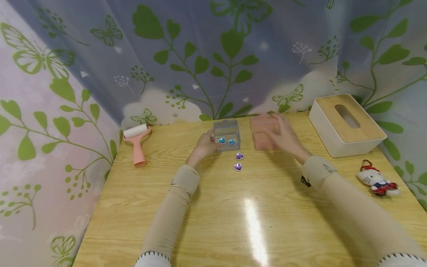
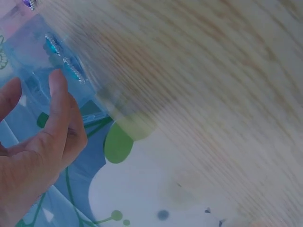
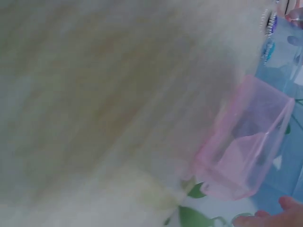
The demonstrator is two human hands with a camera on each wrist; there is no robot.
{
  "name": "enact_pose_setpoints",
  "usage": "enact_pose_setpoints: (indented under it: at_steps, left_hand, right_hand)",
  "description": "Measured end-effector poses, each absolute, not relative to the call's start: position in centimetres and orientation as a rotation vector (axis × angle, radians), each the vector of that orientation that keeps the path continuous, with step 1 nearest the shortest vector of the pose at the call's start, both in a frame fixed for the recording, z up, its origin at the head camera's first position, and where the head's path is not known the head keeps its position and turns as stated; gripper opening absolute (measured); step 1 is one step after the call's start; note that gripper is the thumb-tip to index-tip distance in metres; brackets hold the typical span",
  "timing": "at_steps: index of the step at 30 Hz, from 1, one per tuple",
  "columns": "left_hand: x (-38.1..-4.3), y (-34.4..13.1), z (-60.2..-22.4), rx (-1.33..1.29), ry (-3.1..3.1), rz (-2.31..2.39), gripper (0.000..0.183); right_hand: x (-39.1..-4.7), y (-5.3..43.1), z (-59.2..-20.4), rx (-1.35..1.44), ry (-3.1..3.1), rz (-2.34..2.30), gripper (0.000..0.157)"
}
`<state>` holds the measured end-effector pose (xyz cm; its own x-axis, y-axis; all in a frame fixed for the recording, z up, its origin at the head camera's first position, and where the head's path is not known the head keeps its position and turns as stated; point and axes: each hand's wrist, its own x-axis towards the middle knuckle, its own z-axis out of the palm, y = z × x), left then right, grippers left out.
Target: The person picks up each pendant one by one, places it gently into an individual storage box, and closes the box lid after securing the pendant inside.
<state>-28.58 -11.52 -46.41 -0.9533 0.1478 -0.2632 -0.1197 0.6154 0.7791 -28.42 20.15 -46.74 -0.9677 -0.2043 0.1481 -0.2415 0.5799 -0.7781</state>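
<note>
A clear bluish plastic box (image 1: 227, 128) sits toward the back of the table with two blue heart-shaped gems (image 1: 231, 142) in it. At its left side, my left hand (image 1: 204, 147) touches it with thumb and fingers apart; the left wrist view shows the fingers loosely bent against the box (image 2: 33, 52). To the right stands a pink translucent box (image 1: 260, 135). My right hand (image 1: 283, 135), slightly blurred, is spread over its right side. In the right wrist view its fingertips (image 3: 284, 215) appear apart from the pink box (image 3: 236, 151). Two purple heart-shaped gems (image 1: 238, 167) lie in front.
A pink-handled lint roller (image 1: 137, 142) lies at the far left. On the right are a white tissue box (image 1: 337, 139) with a wooden lid and a white cat doll (image 1: 375, 180). A small black object (image 1: 305, 181) lies beneath the right sleeve. A patterned curtain (image 1: 186, 74) borders the table's back.
</note>
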Motion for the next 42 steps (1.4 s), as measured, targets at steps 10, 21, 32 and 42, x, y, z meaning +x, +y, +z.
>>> enact_pose_setpoints:
  at_steps: [10,21,32,42]
  left_hand:
    - [-27.8,-11.5,-45.6,0.018,2.598,1.231,0.087]
    - [-26.9,-10.3,-44.8,0.491,2.902,1.066,0.036]
    - [-25.3,-6.7,-46.0,0.735,2.896,0.525,0.024]
    - [-24.6,-4.4,-47.4,0.598,3.011,0.166,0.028]
  right_hand:
    - [-28.5,22.4,-48.3,0.410,-2.781,1.436,0.087]
    - [-28.7,22.6,-48.5,0.355,-2.827,1.687,0.094]
    - [-29.3,22.7,-49.2,0.291,-2.863,1.818,0.098]
    - [-27.7,21.8,-46.3,0.329,-2.936,1.750,0.093]
